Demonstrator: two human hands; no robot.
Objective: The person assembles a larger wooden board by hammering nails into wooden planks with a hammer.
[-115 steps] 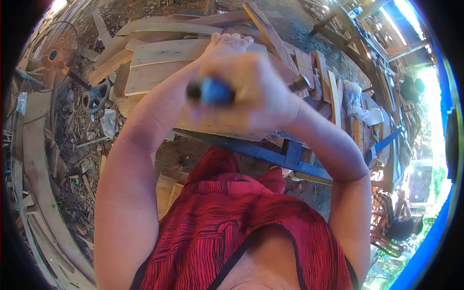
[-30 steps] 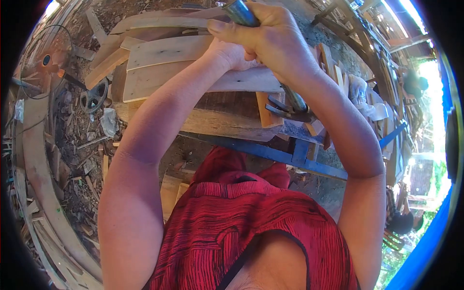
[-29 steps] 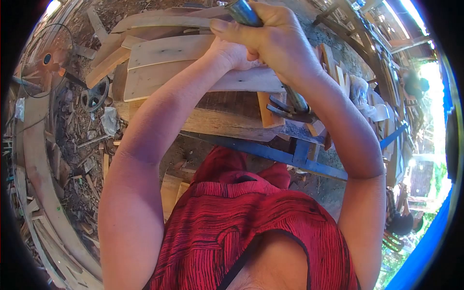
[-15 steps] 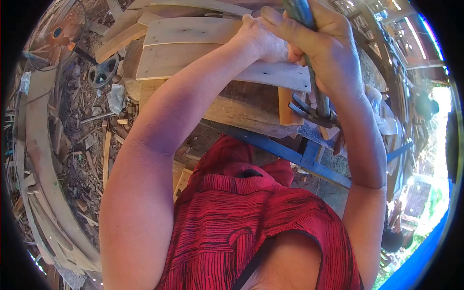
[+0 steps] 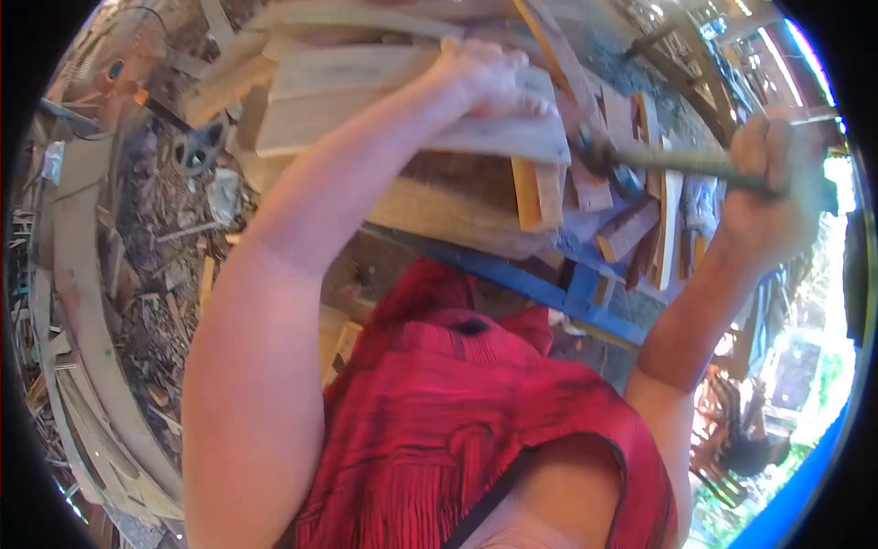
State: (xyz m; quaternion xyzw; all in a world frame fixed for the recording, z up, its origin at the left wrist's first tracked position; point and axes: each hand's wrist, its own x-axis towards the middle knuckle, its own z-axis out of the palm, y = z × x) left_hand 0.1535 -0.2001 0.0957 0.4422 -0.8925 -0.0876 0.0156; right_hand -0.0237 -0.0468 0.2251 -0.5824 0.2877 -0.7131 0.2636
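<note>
Sleeveless red top (image 5: 457, 412), dark streaked pattern; thin black trim (image 5: 489, 499) at neckline; arms (image 5: 265, 348) bare.

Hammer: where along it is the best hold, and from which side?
Take the hammer at the free end of its handle, coming from the right, where the right hand wraps it: the shaft lies nearly level, head leftward by the plank.

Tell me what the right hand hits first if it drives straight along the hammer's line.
Probably the end of the plank under the left hand: the right hand holds a hammer whose head points at it. Motion blur leaves depth unclear.
</note>
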